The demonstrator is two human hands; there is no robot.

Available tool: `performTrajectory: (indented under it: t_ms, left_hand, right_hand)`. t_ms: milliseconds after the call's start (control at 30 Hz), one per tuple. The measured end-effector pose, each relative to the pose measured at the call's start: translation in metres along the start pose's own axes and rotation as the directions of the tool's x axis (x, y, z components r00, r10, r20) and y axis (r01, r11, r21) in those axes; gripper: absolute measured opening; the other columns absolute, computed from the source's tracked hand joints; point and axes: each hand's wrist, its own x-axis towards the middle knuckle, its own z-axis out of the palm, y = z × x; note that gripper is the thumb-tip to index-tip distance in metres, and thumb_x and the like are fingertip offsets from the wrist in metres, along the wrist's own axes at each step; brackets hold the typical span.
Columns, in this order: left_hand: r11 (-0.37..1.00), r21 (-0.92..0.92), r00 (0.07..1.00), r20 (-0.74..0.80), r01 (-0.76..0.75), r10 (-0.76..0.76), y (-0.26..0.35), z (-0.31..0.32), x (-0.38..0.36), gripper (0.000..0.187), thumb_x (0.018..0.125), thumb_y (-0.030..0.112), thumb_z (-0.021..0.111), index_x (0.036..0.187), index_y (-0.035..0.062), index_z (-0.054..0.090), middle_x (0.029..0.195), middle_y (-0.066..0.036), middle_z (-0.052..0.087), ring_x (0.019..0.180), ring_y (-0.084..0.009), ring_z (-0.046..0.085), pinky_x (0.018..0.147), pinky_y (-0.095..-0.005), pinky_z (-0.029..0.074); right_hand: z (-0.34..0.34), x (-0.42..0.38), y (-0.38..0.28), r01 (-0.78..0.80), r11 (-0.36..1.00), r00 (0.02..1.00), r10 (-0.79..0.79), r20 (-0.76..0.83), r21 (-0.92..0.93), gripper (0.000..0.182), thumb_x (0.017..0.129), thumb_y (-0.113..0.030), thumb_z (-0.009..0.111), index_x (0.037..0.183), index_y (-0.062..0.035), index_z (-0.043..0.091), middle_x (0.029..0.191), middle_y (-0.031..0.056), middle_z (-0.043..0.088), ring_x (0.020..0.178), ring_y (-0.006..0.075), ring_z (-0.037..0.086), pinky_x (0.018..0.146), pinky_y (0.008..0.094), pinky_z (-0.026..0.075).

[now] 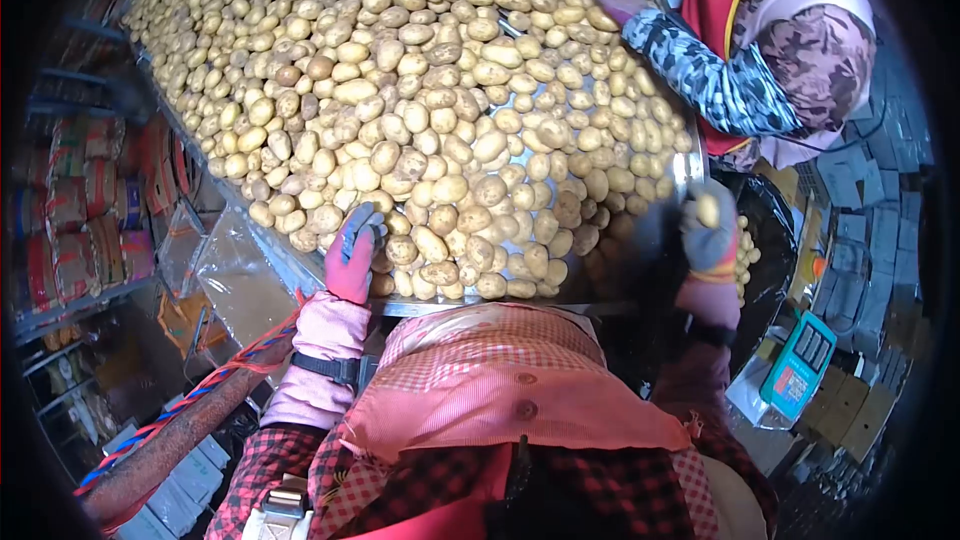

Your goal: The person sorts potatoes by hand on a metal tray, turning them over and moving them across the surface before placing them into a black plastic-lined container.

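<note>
Many potatoes (pixel 415 140) cover a large metal sorting table (pixel 690 168). At the table's near left edge, my left hand (pixel 352 252), in a pink and grey glove, rests against the potatoes with its fingers curled; whether a potato is under them is hidden. My right hand (pixel 710 230), gloved in grey, is beyond the table's right edge with its fingers around a potato (pixel 707 210). Beside and partly beneath that hand, more potatoes (pixel 744 258) lie in a black-lined container (pixel 770 222).
At the upper right a co-worker (pixel 800 50) reaches a gloved hand onto the potatoes. A teal device (pixel 798 365) stands at the right. A pipe wrapped with rope (pixel 185 440) runs along the lower left. Packed sacks (pixel 85 210) fill shelves at the left.
</note>
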Motion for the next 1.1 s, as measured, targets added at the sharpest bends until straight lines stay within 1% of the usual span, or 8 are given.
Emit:
performTrajectory:
  t_ms: [100,200,333,500,600,800,967,1100]
  left_hand:
    - [1.000,-0.013,1.000,0.003,0.017,-0.017,0.002,0.001,0.000,0.050,0.100,0.019,0.054,0.145,-0.0003,0.041,0.131,-0.013,0.058,0.111,-0.0199,0.059,0.098,-0.0345,0.048]
    - [1.000,-0.027,1.000,0.008,0.011,-0.011,-0.004,-0.001,0.000,0.050,0.100,0.018,0.054,0.145,0.0002,0.042,0.129,-0.012,0.059,0.110,-0.0196,0.060,0.098,-0.0342,0.048]
    - [1.000,-0.028,1.000,0.019,0.008,-0.008,-0.005,-0.002,0.003,0.049,0.100,0.018,0.055,0.144,0.0004,0.043,0.128,-0.012,0.060,0.109,-0.0191,0.060,0.097,-0.0338,0.049]
    - [0.997,-0.076,0.999,-0.019,0.025,-0.026,0.001,-0.001,0.001,0.047,0.100,0.016,0.054,0.143,-0.0002,0.044,0.127,-0.011,0.061,0.108,-0.0184,0.061,0.096,-0.0326,0.049]
    - [0.995,-0.098,0.998,-0.059,0.013,-0.019,0.002,0.001,-0.002,0.043,0.100,0.011,0.052,0.141,-0.0019,0.047,0.124,-0.012,0.062,0.105,-0.0178,0.062,0.096,-0.0319,0.049]
    - [0.999,-0.019,0.994,-0.103,-0.050,0.048,-0.003,-0.004,-0.006,0.043,0.100,0.009,0.051,0.140,-0.0038,0.046,0.122,-0.011,0.063,0.104,-0.0154,0.061,0.095,-0.0292,0.049]
    - [0.997,-0.066,0.995,-0.087,-0.044,0.038,-0.002,-0.010,-0.010,0.045,0.100,0.009,0.051,0.142,-0.0031,0.044,0.127,-0.013,0.061,0.110,-0.0179,0.060,0.097,-0.0314,0.048]
    - [0.999,-0.022,0.998,-0.051,-0.026,0.024,-0.008,-0.002,-0.011,0.044,0.100,0.011,0.052,0.141,-0.0029,0.046,0.126,-0.013,0.061,0.110,-0.0194,0.060,0.098,-0.0330,0.048]
  right_hand:
    - [-0.031,-0.057,-0.002,0.021,0.981,0.857,-0.117,-0.502,-0.192,0.046,0.104,-0.034,0.042,0.132,0.0012,0.048,0.121,0.0140,0.061,0.111,0.0242,0.057,0.101,0.0378,0.043]
    - [-0.033,-0.078,0.010,0.217,0.827,0.840,0.112,-0.530,0.518,0.052,0.104,-0.044,0.037,0.130,0.0003,0.050,0.124,0.0127,0.059,0.120,0.0194,0.050,0.107,0.0331,0.035]
    - [0.024,-0.068,0.008,-0.174,0.944,0.972,0.117,-0.205,-0.282,0.033,0.104,-0.016,0.043,0.131,0.0019,0.047,0.119,0.0114,0.058,0.113,0.0219,0.054,0.103,0.0353,0.042]
    - [0.141,0.005,0.051,0.210,0.917,0.894,-0.039,0.447,-0.340,0.028,0.092,-0.012,0.055,0.118,-0.0145,0.065,0.119,0.0092,0.062,0.103,0.0298,0.062,0.091,0.0381,0.051]
    - [0.195,0.042,-0.001,0.674,0.340,0.651,0.145,0.745,-0.656,0.032,0.088,-0.015,0.061,0.119,-0.0194,0.065,0.111,0.0078,0.061,0.101,0.0265,0.062,0.085,0.0366,0.052]
    - [0.245,0.063,-0.019,0.788,0.074,0.522,0.448,0.726,-0.612,0.049,0.073,-0.023,0.077,0.120,-0.0219,0.064,0.110,0.0054,0.061,0.104,0.0275,0.061,0.083,0.0382,0.052]
    - [0.152,0.055,0.030,-0.146,0.959,0.872,0.241,0.426,-0.244,0.051,0.077,-0.022,0.078,0.124,-0.0129,0.062,0.118,0.0056,0.061,0.107,0.0260,0.059,0.090,0.0364,0.051]
    - [0.113,0.006,-0.038,-0.149,0.970,0.988,0.139,0.063,0.192,0.037,0.091,-0.024,0.064,0.122,-0.0044,0.059,0.107,0.0044,0.061,0.094,0.0166,0.060,0.080,0.0282,0.051]
